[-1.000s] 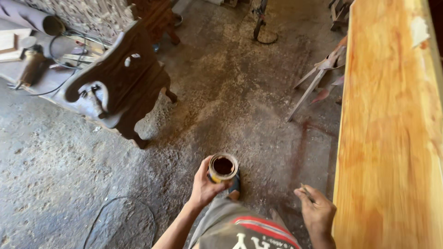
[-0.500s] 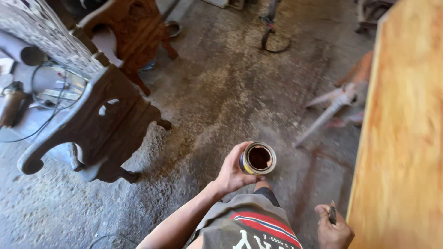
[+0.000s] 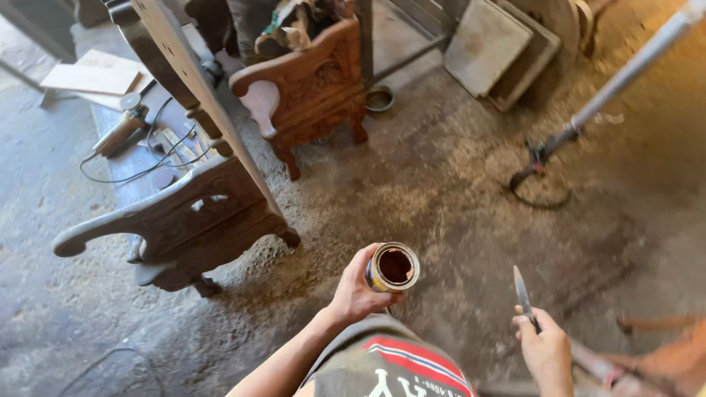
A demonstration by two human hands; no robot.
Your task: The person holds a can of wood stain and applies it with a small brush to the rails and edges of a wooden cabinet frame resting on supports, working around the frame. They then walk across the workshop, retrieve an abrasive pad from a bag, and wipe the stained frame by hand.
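Warm daylight comes in from the upper right, where the sawdust-strewn floor (image 3: pixel 471 184) turns bright and yellowish and a slanting metal pole (image 3: pixel 625 81) is nearly washed out by glare. The left side lies in cooler, dimmer shade, greyish in tone. The carved dark chair frame (image 3: pixel 184 228) casts a soft shadow beneath itself. The wide lens bends straight lines near the edges, and the corners look stretched. Slight blur softens the top right and bottom right corners, while the left hand (image 3: pixel 357 294) and its open tin (image 3: pixel 393 268) look reasonably sharp.
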